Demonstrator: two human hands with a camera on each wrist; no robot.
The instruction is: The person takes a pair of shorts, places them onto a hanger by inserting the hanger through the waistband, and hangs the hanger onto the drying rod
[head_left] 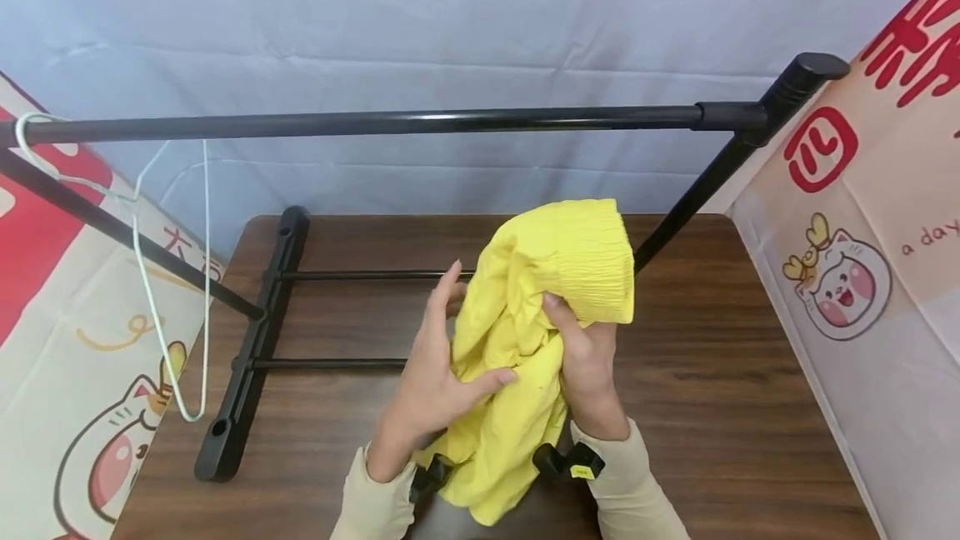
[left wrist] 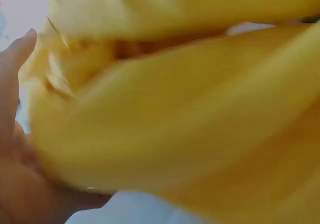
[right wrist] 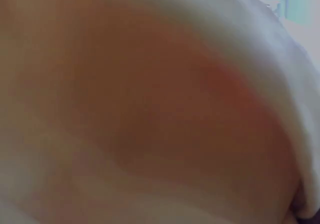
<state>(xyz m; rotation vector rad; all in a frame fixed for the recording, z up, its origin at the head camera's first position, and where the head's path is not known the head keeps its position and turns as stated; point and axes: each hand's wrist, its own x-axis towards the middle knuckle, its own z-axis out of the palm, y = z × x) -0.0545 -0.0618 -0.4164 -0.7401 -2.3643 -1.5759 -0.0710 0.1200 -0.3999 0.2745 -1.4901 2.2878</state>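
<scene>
Yellow garment: you have the yellow garment (head_left: 525, 407) bunched between your two hands, its ribbed band (head_left: 592, 257) at the top and its loose end hanging down between your wrists.
Right-hand grip: your right hand (head_left: 588, 365) pinches the cloth, thumb on top just below the ribbed band; the fingers behind are hidden.
Left-hand grip: your left hand (head_left: 435, 390) lies along the garment's left side, thumb and fingers spread apart, the cloth in the gap between them and not clamped.
Left wrist view: yellow cloth fills most of it, with your thumb at the edge.
Right wrist view: too blurred to tell the grip.
Black rack: its top bar (head_left: 375, 122) runs beyond the garment, well apart from your hands.
White hanger: the hanger (head_left: 207, 273) hangs at the bar's left end.
Table: the brown tabletop (head_left: 697, 398) lies beneath.
</scene>
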